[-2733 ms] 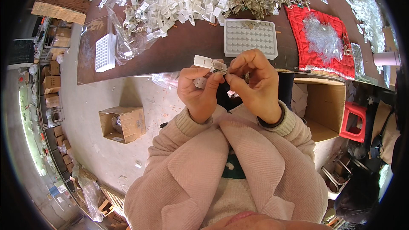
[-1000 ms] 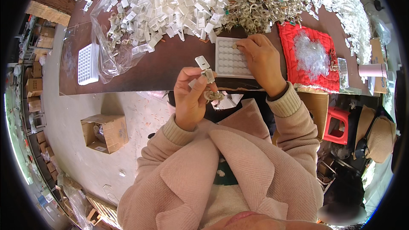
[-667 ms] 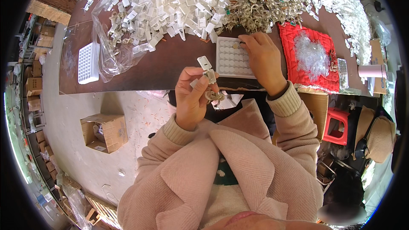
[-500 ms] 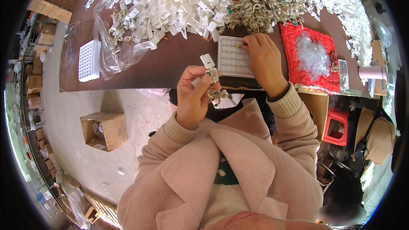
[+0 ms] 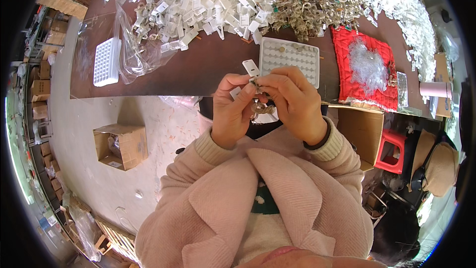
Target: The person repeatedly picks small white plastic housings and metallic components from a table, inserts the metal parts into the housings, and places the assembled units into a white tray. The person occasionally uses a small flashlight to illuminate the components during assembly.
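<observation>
Both hands meet now: the left hand's (image 5: 232, 111) fingers pinch a white plastic piece (image 5: 250, 68), which juts up beyond their tips, and the right hand's (image 5: 300, 101) fingers close in against its near end; whether they grip a smaller part, I can't tell. A brownish curl (image 5: 264, 110) dangles just below the fingertips. Right beyond them sits a white tray (image 5: 300, 55), a round disc (image 5: 282, 49) in its far part, the right hand blocking its near edge. Farther ahead, white pieces (image 5: 213, 7) heap up across the tabletop (image 5: 183, 79), meeting a mound of metallic-looking curls (image 5: 317, 7). Off to the fingers' right, red cloth (image 5: 347, 42) bears a clear tangle (image 5: 368, 64); well left, pitted trays (image 5: 106, 64) stack beside a crumpled clear bag (image 5: 131, 67).
</observation>
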Available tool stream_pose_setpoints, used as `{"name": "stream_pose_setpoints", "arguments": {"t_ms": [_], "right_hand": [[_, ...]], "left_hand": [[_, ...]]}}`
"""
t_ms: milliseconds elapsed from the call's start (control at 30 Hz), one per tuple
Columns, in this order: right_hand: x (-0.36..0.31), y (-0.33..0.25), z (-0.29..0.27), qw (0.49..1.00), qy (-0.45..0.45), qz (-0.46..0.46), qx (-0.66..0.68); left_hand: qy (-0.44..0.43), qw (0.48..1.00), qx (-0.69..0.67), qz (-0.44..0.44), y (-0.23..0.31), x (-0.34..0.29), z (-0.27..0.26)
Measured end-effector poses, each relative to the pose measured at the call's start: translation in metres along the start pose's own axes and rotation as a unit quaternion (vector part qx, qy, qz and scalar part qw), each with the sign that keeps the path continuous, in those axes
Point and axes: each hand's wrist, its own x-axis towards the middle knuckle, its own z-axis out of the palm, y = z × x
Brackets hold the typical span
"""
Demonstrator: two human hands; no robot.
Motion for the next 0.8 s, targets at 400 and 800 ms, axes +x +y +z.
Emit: {"name": "stream_pose_setpoints", "arguments": {"t_ms": [400, 800], "right_hand": [[-0.004, -0.009, -0.003, 0.999, -0.037, -0.007, -0.038], [-0.005, -0.010, 0.001, 0.999, 0.017, -0.023, -0.044]], "left_hand": [[0.002, 1.000, 0.016, 0.027, -0.002, -0.003, 0.003], [-0.014, 0.997, -0.032, -0.062, 0.007, -0.003, -0.001]]}}
